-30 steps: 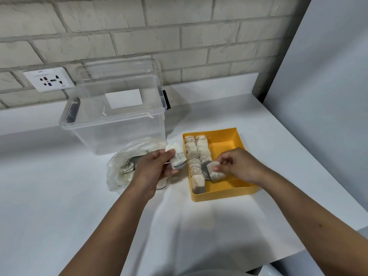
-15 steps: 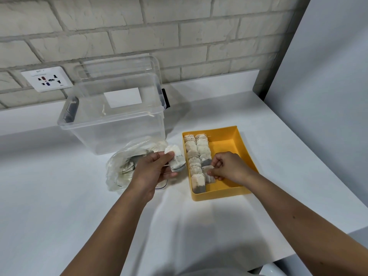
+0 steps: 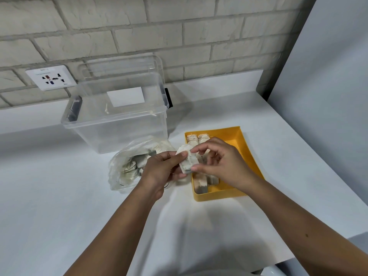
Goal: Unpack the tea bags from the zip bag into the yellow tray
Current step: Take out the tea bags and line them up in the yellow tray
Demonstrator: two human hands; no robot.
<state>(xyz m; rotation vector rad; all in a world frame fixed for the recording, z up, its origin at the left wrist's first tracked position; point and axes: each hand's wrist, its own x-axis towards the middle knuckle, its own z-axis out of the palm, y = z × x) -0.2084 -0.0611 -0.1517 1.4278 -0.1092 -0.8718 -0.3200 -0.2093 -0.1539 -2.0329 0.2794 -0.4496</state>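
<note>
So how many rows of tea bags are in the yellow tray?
2: the left row lies along the left wall of the yellow tray, the second row beside it. The right hand covers their middles; more may be hidden.

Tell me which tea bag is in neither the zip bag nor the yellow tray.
The tea bag pinched between left hand and right hand; the rest lie in the zip bag or yellow tray.

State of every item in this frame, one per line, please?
zip bag: lying slumped, not yet empty.
held tea bag: pinched by left hand and right hand.
yellow tray: partly filled, rows of tea bags.
clear box: open, lid upright behind it.
</note>
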